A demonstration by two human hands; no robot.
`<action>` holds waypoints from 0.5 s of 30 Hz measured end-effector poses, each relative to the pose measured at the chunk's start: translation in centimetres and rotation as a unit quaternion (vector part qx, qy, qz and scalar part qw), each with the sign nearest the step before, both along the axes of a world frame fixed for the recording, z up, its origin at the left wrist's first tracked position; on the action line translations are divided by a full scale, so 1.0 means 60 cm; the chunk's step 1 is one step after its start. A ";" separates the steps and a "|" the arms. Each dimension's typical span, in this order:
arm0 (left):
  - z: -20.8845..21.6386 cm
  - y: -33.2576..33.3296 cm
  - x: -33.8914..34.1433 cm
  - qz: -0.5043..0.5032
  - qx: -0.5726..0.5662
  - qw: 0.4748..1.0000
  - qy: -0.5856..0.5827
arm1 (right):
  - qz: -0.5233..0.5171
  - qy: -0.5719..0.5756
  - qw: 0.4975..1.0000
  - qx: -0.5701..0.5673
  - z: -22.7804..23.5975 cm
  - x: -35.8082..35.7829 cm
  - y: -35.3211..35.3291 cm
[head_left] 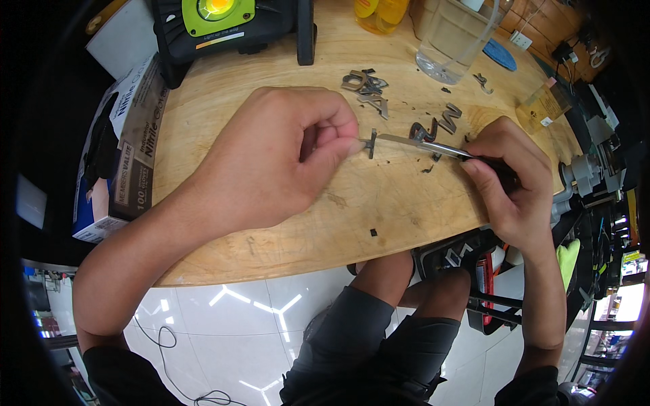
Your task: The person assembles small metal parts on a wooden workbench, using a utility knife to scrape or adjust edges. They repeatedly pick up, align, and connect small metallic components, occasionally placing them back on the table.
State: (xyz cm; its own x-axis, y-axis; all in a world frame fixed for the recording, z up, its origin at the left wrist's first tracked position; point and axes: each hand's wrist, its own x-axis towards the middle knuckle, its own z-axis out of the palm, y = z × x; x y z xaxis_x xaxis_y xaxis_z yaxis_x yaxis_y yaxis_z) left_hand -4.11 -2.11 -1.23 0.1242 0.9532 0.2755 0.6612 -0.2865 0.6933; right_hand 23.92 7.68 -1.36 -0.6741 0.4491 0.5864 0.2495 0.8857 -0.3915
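Observation:
Between thumb and fingertips, my left hand (284, 149) pinches a small dark metal letter (372, 144) shaped like a crossbar and stem, above the wooden table (264, 254). My right hand (511, 179) is closed round the dark handle of a slim knife (437, 146). The knife's narrow blade points left, its tip close to the letter; whether they touch I cannot tell. Just behind the blade lie a curved metal letter (424, 130) and an angular metal letter (449, 119). Farther back, several more metal letters (363, 82) are piled together.
Black scraps (373, 233) dot the tabletop. A glove box (125, 155) stands at the left, a work light (230, 27) behind. A clear container of water (452, 40), a bottle of yellow liquid (380, 15), a blue disc (500, 54) and an amber container (544, 108) stand toward the back right.

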 end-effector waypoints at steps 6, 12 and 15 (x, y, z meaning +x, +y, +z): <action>0.000 0.000 0.001 0.003 -0.007 1.000 -0.008 | 0.000 -0.010 1.000 -0.017 0.000 -0.002 -0.003; -0.001 0.001 -0.001 -0.003 -0.003 1.000 -0.002 | -0.003 -0.010 1.000 -0.011 0.001 -0.001 -0.007; -0.002 0.001 -0.002 -0.004 -0.002 1.000 -0.001 | -0.005 -0.001 1.000 0.003 -0.001 -0.004 -0.009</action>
